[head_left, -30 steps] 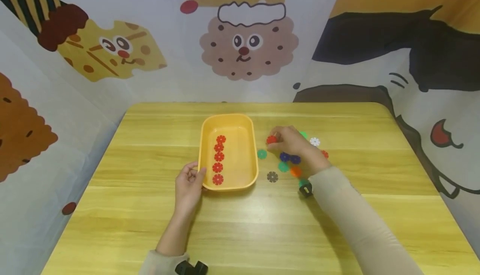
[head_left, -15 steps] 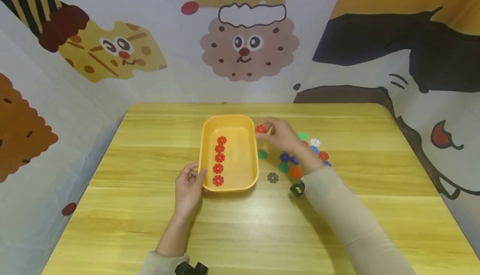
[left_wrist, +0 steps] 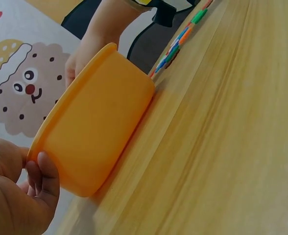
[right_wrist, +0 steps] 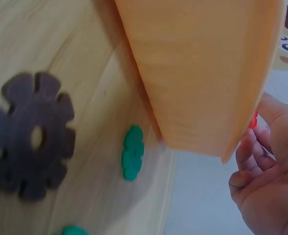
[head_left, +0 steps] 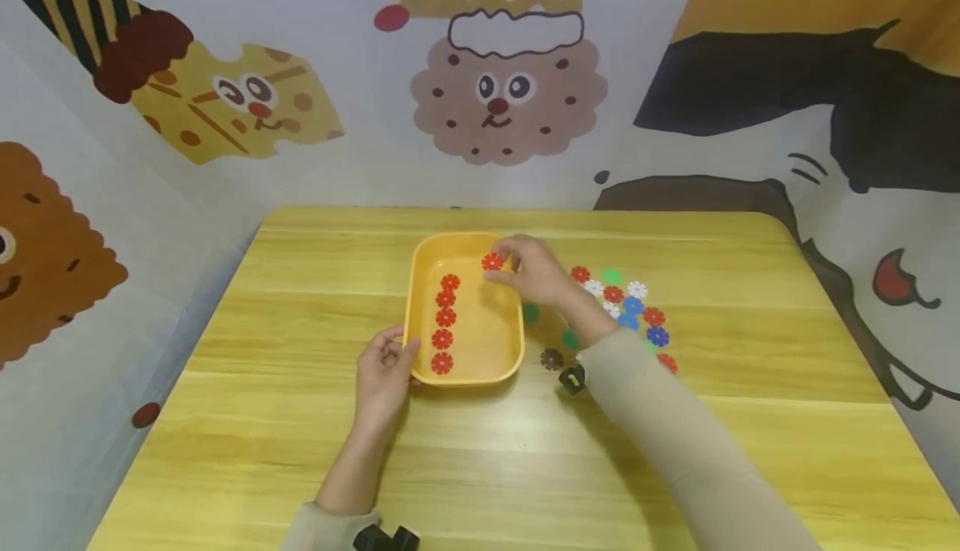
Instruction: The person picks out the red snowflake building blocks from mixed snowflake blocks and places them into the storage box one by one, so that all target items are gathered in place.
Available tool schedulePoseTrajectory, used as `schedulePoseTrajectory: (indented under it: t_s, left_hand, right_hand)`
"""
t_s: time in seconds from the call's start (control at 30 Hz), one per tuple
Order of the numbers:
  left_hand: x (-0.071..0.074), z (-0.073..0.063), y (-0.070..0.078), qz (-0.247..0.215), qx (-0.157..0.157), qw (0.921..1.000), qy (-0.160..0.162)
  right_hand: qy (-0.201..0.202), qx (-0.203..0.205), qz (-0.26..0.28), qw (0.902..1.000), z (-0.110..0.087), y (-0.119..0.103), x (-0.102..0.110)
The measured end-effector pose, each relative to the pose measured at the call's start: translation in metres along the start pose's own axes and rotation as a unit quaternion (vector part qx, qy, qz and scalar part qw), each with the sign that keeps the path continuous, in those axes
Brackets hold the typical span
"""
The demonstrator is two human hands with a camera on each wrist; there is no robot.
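Note:
A yellow-orange plastic tray stands on the wooden table, and several red notched discs lie in a column along its left side. My left hand grips the tray's near left rim between thumb and fingers, as the left wrist view also shows. Over the tray's far right corner, my right hand pinches one red notched disc by its edge. In the right wrist view most of that disc is hidden behind the tray wall.
To the tray's right lie several loose discs: red, white, blue, green and a dark grey one. My right forearm covers some of them. Close to the tray's right wall is a green disc. A cartoon-printed cloth hangs behind the table.
My right hand has carried the red disc leftward from the loose discs, across the rim, to above the tray. My left hand keeps its grip on the tray.

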State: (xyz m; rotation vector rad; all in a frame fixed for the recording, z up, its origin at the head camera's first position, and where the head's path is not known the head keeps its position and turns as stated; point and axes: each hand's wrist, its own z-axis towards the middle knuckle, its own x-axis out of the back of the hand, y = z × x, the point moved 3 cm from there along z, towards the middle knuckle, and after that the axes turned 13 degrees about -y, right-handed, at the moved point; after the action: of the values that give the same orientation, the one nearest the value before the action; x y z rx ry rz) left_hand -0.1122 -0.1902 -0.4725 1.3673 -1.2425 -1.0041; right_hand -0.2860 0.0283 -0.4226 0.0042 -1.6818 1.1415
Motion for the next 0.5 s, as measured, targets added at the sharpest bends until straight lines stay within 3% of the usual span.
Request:
schedulePoseTrajectory:
  t_s: [0.5]
  left_hand:
    - [0.001,0.0,-0.002,-0.001,-0.004,1.0,-0.003]
  right_hand:
    - [0.001,-0.019,-0.039,0.999,0.019,0.0,-0.018]
